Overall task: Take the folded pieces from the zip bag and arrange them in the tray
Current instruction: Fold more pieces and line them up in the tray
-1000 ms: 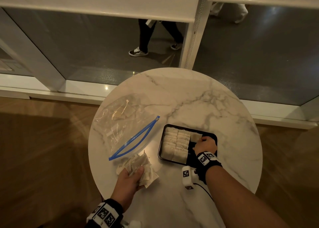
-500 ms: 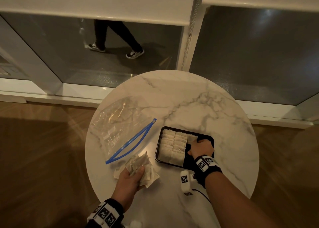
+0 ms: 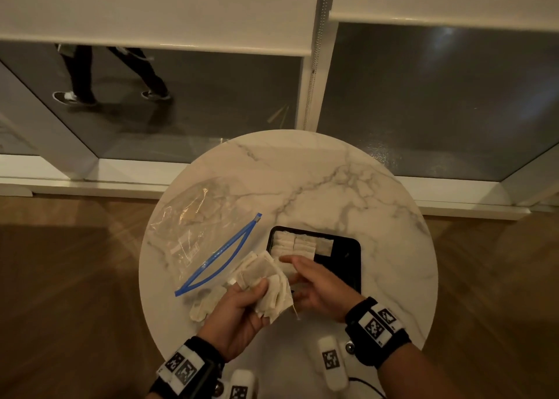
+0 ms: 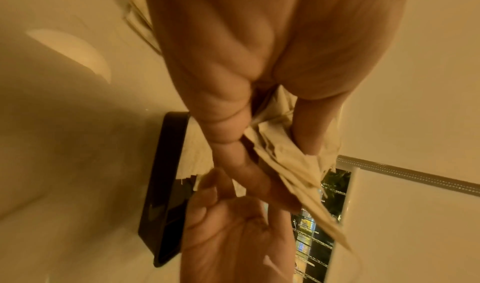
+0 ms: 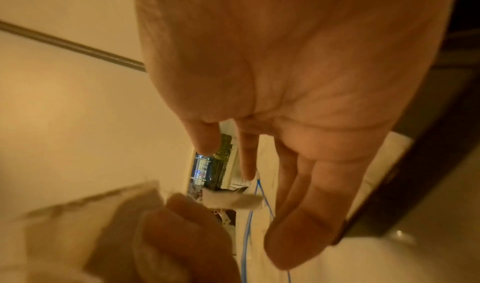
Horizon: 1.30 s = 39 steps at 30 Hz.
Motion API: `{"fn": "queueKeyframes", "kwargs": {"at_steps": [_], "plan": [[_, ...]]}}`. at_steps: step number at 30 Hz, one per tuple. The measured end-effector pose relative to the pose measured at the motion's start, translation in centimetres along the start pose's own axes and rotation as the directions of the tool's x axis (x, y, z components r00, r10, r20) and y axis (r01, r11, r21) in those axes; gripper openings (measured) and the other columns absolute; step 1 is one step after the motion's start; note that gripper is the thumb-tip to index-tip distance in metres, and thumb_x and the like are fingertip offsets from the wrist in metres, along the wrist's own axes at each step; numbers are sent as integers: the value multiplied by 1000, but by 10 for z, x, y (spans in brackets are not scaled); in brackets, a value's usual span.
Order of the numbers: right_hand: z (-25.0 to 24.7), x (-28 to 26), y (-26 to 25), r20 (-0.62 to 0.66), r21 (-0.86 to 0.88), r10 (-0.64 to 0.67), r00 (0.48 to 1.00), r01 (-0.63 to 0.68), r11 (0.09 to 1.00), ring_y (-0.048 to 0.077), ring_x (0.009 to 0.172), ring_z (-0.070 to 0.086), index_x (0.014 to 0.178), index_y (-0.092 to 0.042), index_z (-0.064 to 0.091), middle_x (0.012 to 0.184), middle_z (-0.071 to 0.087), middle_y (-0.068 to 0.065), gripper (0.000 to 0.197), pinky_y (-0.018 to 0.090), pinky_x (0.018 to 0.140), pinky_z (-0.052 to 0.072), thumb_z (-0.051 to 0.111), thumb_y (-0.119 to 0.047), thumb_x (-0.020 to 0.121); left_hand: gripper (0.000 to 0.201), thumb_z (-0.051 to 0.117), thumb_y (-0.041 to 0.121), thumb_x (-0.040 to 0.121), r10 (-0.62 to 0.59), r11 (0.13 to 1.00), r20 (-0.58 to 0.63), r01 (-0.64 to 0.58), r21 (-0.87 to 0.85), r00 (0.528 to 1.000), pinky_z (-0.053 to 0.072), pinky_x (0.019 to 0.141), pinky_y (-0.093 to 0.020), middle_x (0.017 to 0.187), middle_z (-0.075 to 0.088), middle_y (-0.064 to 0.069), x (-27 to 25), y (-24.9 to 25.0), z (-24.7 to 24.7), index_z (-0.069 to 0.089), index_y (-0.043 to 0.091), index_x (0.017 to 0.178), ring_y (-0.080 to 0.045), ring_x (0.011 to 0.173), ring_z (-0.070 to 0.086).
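My left hand [image 3: 254, 292] grips a fanned bunch of pale folded pieces [image 3: 269, 280] just above the table, left of the black tray [image 3: 348, 250]. In the left wrist view its fingers [image 4: 226, 131] curl round the bunch [image 4: 285, 156]. My right hand [image 3: 302, 277] is open with its fingers stretched toward the bunch, holding nothing. The right wrist view shows its bare palm [image 5: 298, 82]. Rows of folded pieces [image 3: 293, 244] fill the tray's left part. The clear zip bag [image 3: 196, 232] with a blue zip [image 3: 223, 256] lies open to the left.
A few loose folded pieces [image 3: 205, 305] lie on the round marble table [image 3: 348, 187] under my left wrist. The tray's right half shows bare black. A window and white sill stand behind the table, and a person's legs [image 3: 78, 75] pass outside.
My right hand left the tray and moved left to the bunch. My left hand lifted the bunch up and to the right, leaving a few pieces on the table.
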State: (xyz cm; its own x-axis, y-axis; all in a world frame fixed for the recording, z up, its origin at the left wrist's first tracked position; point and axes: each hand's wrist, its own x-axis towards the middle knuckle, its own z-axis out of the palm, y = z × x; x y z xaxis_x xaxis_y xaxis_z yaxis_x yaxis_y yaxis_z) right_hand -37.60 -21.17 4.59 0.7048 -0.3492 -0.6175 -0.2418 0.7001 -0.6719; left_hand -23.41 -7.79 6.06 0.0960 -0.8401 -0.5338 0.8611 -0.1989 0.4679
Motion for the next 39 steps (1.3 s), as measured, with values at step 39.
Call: {"fn": "queueKeyframes", "kwargs": {"at_steps": [39], "plan": [[-33, -5, 19, -501, -137, -289, 816, 255, 957, 20, 73, 71, 122, -20, 46, 103, 71, 10, 42, 32, 63, 60, 62, 3, 91, 36, 70, 19, 92, 42, 855, -185, 61, 516, 982, 59, 76, -39, 112, 74, -18, -6, -20, -49, 64, 7, 125, -32, 98, 72]]}}
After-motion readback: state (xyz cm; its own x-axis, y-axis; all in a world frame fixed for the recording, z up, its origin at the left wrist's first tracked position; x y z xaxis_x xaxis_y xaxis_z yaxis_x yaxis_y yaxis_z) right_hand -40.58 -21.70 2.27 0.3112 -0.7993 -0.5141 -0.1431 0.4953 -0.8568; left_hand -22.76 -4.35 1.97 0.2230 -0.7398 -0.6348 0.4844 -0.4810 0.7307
